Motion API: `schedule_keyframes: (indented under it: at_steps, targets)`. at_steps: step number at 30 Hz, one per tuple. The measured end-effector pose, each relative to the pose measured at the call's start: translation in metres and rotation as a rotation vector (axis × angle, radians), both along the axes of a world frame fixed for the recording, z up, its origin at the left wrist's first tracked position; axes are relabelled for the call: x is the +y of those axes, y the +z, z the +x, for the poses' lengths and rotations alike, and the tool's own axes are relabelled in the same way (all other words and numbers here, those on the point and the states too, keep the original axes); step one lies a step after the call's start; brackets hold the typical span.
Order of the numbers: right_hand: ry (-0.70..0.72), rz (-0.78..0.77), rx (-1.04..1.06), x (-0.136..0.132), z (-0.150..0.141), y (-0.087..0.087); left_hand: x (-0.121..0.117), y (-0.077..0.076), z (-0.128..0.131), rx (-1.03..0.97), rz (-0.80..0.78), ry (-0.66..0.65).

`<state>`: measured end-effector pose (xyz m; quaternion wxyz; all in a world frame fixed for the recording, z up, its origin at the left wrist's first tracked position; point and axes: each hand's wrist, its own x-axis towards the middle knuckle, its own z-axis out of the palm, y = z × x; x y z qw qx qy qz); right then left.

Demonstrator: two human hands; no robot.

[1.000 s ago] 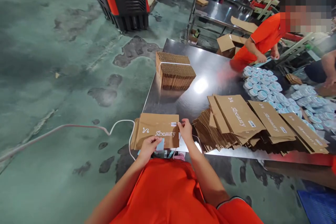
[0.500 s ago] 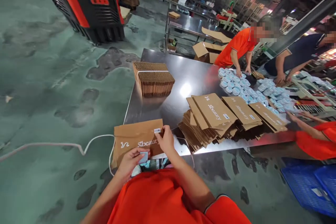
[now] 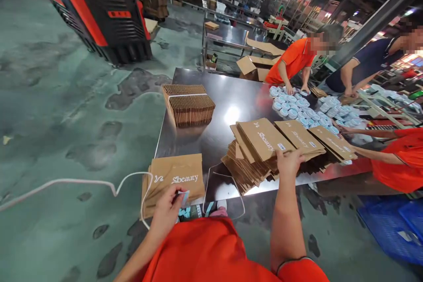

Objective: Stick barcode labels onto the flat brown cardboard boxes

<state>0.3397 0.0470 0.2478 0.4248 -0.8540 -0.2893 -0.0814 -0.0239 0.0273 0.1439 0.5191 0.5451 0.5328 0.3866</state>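
My left hand (image 3: 168, 208) pinches a small light-blue pad of labels (image 3: 185, 197) just above the near edge of a flat brown cardboard box (image 3: 180, 165) printed "Sbeauty". That box tops a low pile at the table's near left corner, and no sticker shows on its visible face. At the front right, my right hand (image 3: 289, 162) is at the near corner of another flat cardboard box (image 3: 261, 136), fingers closed at its edge. A small white sticker (image 3: 281, 146) shows beside my thumb. The fingertips are partly hidden. This box lies on a fanned stack of flat boxes (image 3: 246, 172).
A strapped bundle of flat boxes (image 3: 189, 105) stands on the metal table (image 3: 228, 90). Two more box piles lie right, near many round pale-blue packs (image 3: 291, 105). White strapping (image 3: 82, 180) trails off left. Co-workers stand around the far side and right end; blue crates (image 3: 393, 229) sit lower right.
My right hand has moved right, from the near-left box to the fanned stack. The stickered box face is gone from the near-left pile; an unstickered one shows. My left hand keeps the pad.
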Motion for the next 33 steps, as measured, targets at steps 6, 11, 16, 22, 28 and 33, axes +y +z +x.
schedule_keyframes:
  at_steps: [6, 11, 16, 22, 28, 33]
  targets:
    - [0.522, 0.009, 0.227, -0.02, -0.11, -0.023, 0.004, 0.01, 0.012, -0.135, 0.019, -0.007]
    - [1.213, -0.166, 0.618, -0.024, -0.2, -0.05, 0.003, 0.019, 0.016, -0.237, -0.058, 0.037]
    - [1.211, -0.169, 0.654, -0.025, -0.214, -0.063, -0.002, 0.02, 0.01, -0.266, -0.152, 0.11]
    - [1.081, -0.188, 0.876, -0.025, -0.218, -0.066, -0.002, 0.016, 0.004, -0.096, -0.131, 0.08]
    - [0.914, -0.18, 0.724, 0.006, -0.209, -0.101, 0.001, -0.016, 0.004, -0.028, -0.221, 0.124]
    - [0.775, -0.483, 0.479, 0.062, -0.194, -0.151, 0.008, -0.068, 0.003, -0.108, -0.363, 0.181]
